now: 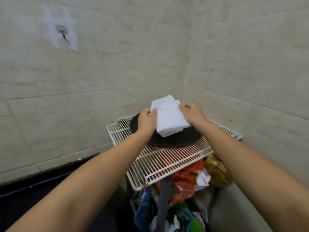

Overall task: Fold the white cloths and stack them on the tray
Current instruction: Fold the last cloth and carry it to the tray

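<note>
where both grips pinch — folded white cloths (168, 118) between

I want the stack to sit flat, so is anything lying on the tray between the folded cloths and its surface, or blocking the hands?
Nothing visible does. The left hand and right hand already grip the folded white cloths, which sit directly on the dark round tray. The tray's exposed surface around them looks bare, and it rests on the white wire rack.
</note>
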The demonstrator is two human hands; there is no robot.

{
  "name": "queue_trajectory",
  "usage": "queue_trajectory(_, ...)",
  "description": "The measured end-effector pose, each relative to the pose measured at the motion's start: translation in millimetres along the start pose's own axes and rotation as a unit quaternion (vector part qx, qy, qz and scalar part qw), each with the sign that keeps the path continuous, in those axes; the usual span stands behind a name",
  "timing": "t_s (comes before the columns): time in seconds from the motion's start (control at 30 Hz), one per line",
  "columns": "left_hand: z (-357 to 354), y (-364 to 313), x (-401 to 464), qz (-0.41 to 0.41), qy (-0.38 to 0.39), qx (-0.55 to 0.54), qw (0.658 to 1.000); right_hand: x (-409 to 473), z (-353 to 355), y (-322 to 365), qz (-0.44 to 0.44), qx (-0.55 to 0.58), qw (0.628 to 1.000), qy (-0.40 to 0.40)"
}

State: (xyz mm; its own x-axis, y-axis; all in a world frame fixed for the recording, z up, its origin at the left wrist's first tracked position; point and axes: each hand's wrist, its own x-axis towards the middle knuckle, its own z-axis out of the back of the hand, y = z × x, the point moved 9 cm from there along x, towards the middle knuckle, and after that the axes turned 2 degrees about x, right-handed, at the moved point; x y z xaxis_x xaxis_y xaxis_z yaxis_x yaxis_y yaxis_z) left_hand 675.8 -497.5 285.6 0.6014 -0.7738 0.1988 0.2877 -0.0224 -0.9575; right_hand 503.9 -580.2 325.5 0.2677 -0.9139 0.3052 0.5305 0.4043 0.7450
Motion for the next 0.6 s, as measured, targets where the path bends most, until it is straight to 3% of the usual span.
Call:
queue_trajectory(0.3, -33, -13, 95, 0.043, -0.129, 0.03, 0.99, 155, -19, -4, 0.091, -0.026, 0.99, 0.103)
queue_trajectory(0.6, -32, 24, 106, 0.098, -0.197, 0.09, 0.971, 178, -71, -26, 0.11, -0.012, 0.974, 0.198)
